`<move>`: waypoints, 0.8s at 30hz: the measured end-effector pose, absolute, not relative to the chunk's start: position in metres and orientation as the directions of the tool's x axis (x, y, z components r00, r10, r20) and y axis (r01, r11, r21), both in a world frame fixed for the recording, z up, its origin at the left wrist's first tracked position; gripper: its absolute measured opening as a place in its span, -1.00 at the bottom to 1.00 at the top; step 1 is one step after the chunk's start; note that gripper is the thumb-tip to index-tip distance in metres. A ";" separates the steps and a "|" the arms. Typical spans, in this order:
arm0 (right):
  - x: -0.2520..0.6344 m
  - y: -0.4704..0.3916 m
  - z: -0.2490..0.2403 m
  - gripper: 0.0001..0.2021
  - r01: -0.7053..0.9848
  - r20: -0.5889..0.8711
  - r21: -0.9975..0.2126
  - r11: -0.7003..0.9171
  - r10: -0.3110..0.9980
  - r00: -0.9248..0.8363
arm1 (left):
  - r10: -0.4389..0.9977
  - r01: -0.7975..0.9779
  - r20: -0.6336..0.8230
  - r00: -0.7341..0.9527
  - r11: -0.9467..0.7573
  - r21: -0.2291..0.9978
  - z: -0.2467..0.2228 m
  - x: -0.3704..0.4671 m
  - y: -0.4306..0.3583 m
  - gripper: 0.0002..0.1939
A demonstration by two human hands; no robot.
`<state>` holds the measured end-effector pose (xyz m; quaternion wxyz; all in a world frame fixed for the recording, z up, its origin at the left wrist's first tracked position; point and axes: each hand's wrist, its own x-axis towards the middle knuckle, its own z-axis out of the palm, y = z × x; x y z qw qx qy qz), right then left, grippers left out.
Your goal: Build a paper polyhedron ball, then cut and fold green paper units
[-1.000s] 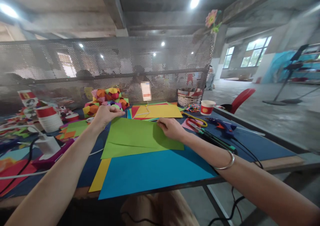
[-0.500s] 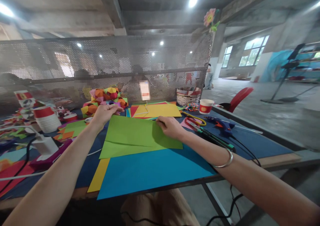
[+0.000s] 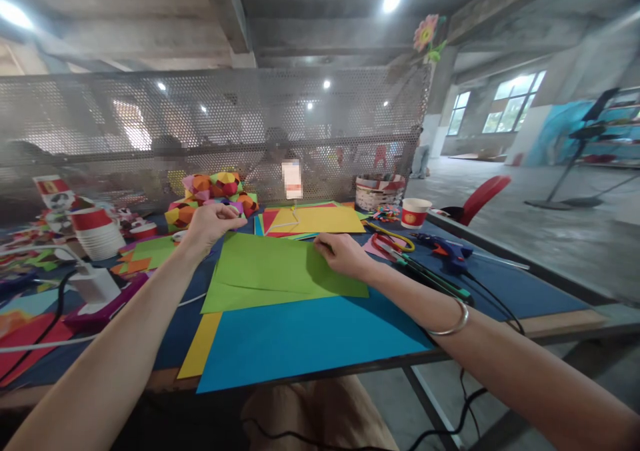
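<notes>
Green paper (image 3: 270, 264) lies in front of me, partly over a blue sheet (image 3: 310, 334) at the table's front edge. A yellow sheet (image 3: 201, 346) sticks out from under them at the left. My right hand (image 3: 340, 251) is closed on the green paper's far edge, toward its right side. At the far left corner is my left hand (image 3: 215, 228), thumb and fingertips pressed together; whether the corner is between them cannot be made out. A curved line crosses the lower part of the green paper.
Behind lie yellow and red sheets (image 3: 330, 220), a basket (image 3: 380, 191) and paper balls (image 3: 215, 188). A paper cup (image 3: 415, 212), scissors (image 3: 387, 246) and a glue gun (image 3: 453, 254) are at the right. Stacked cups (image 3: 97, 234) and a purple power strip (image 3: 107, 304) stand left.
The view has shifted slightly, moving the scene a little to the right. My left hand is a little higher, its thumb and fingers nearer the paper balls. My right hand stays at the green paper's edge.
</notes>
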<state>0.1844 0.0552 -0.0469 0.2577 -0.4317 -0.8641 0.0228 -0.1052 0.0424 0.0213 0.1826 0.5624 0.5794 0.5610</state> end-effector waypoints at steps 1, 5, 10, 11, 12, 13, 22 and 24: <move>0.184 0.055 -0.047 -0.80 0.734 0.422 -0.262 0.627 0.758 -0.497 | 0.856 0.451 0.424 -0.296 -0.266 0.852 0.021 -0.104 0.042 -0.75; 0.184 0.056 -0.047 -0.80 0.731 0.414 -0.260 0.630 0.757 -0.505 | 0.852 0.461 0.438 -0.287 -0.278 0.843 0.021 -0.102 0.041 -0.75; 0.185 0.055 -0.046 -0.80 0.736 0.413 -0.265 0.623 0.763 -0.497 | 0.841 0.472 0.459 -0.288 -0.293 0.832 0.020 -0.102 0.039 -0.77; 0.185 0.055 -0.046 -0.80 0.738 0.417 -0.268 0.619 0.765 -0.490 | 0.837 0.476 0.465 -0.287 -0.297 0.828 0.020 -0.102 0.039 -0.78; 0.185 0.055 -0.046 -0.80 0.740 0.422 -0.271 0.616 0.767 -0.483 | 0.834 0.480 0.473 -0.286 -0.302 0.824 0.020 -0.102 0.039 -0.77; 0.186 0.055 -0.045 -0.80 0.741 0.428 -0.275 0.612 0.768 -0.476 | 0.830 0.483 0.480 -0.285 -0.308 0.819 0.020 -0.102 0.039 -0.76; 0.185 0.050 -0.038 -0.80 0.668 0.413 -0.320 0.671 0.734 -0.539 | 0.797 0.475 0.513 -0.320 -0.334 0.814 0.020 -0.106 0.039 -0.76; 0.185 0.047 -0.038 -0.83 0.633 0.382 -0.331 0.700 0.713 -0.588 | 0.795 0.471 0.518 -0.317 -0.342 0.813 0.020 -0.106 0.039 -0.69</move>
